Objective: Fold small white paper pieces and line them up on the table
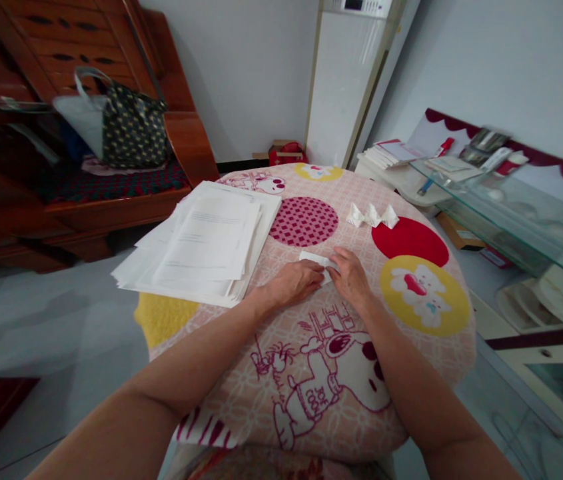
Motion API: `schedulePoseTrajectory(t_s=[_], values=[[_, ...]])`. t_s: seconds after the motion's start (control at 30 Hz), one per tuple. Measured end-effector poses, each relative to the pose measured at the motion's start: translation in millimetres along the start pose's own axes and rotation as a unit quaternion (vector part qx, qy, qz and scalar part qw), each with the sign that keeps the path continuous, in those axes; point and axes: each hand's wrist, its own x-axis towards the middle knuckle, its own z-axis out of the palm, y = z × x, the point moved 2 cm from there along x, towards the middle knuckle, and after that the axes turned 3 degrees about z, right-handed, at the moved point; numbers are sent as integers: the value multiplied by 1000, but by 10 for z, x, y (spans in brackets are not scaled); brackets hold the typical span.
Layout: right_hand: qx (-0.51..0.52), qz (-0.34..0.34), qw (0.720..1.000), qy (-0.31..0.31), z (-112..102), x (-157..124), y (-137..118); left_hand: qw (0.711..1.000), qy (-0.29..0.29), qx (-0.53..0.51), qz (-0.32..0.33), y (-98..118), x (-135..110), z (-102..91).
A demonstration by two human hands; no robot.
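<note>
Nearest us: a cartoon dog print [356, 367] on the cloth-covered surface [286, 330]. Just past it, left grip [295, 283] and right grip [349, 277] meet at a small white paper strip [313, 257], both pinching it; exact fingertip placement too small to tell. Strip is mid-surface, on our side of the purple checked circle [306, 221].

Looks like creasing. To do it well, we'd square the edges first, anchor with the left, run the crease with the right. Cloth is probably soft backing, so pinch the line rather than press down. Light force; tugging could tear it.

Left: paper stack [206, 233], near corner close by our left forearm, so mind the elbow. Farther, right of centre: three folded white pieces [372, 215] in a row.
</note>
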Motion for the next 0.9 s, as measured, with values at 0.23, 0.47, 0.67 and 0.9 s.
schedulePoseTrajectory(t_s=[0.23,0.47,0.67,0.9], values=[[103,48,993,35,54,67,131,1000,7,-10,1,-26,-7,36],[71,29,997,17,-78,112,-22,1000,16,-10,1,-35,-5,43],[84,106,991,-6,-111,115,-31,999,27,-23,-6,-82,-15,80],[10,51,999,-13,-153,79,-89,1000,22,-16,-8,-74,-11,57]])
